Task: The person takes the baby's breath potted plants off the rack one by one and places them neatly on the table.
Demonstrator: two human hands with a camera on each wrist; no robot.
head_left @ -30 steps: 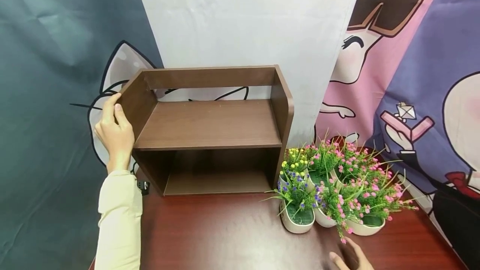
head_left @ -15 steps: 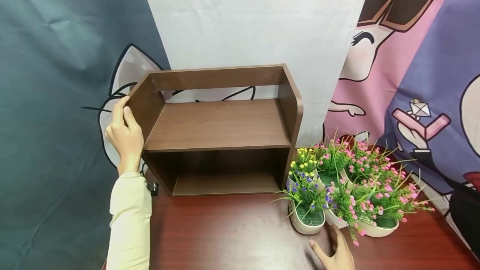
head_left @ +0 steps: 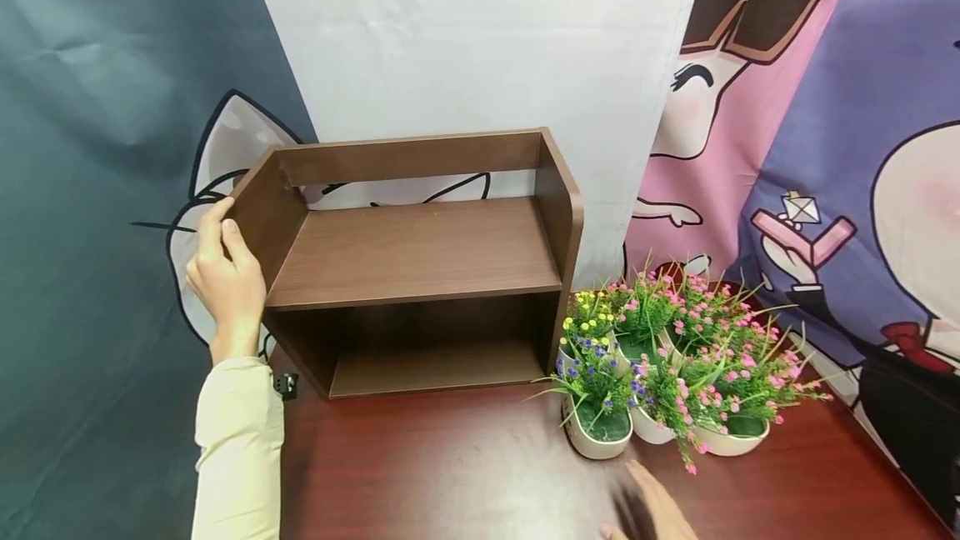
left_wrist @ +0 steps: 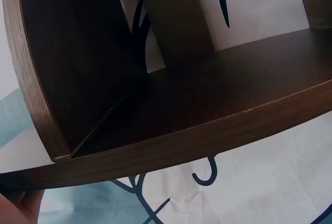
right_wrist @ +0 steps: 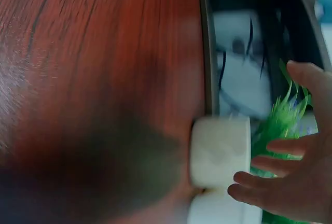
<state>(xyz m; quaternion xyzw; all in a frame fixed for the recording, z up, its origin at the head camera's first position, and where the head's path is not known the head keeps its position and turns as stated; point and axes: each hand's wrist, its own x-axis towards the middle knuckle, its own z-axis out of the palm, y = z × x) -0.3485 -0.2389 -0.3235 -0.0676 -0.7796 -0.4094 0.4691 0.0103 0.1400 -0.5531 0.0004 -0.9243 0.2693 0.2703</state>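
A brown two-tier wooden shelf (head_left: 427,248) stands against the backdrop. My left hand (head_left: 228,282) grips the front edge of its left side panel; in the left wrist view only bits of the fingers (left_wrist: 26,208) show beneath the panel's edge. My right hand (head_left: 654,508), blurred, hovers in front of the flowerpots with nothing in it. Nearest to it is the white pot of blue flowers (head_left: 596,432). In the right wrist view my right hand (right_wrist: 306,167) has its fingers spread, next to a white pot (right_wrist: 220,151) and green grass leaves (right_wrist: 277,130).
Several more potted artificial flowers crowd the shelf's right side, with yellow blooms (head_left: 588,319) at the back and pink ones (head_left: 738,390) to the right. All stand on a glossy reddish-brown table (head_left: 420,465). A cartoon-printed cloth (head_left: 480,32) hangs behind.
My right hand has shifted left, from before the pink flowers to just in front of the blue-flower pot. My left hand keeps its grip on the shelf. The head view has swayed slightly.
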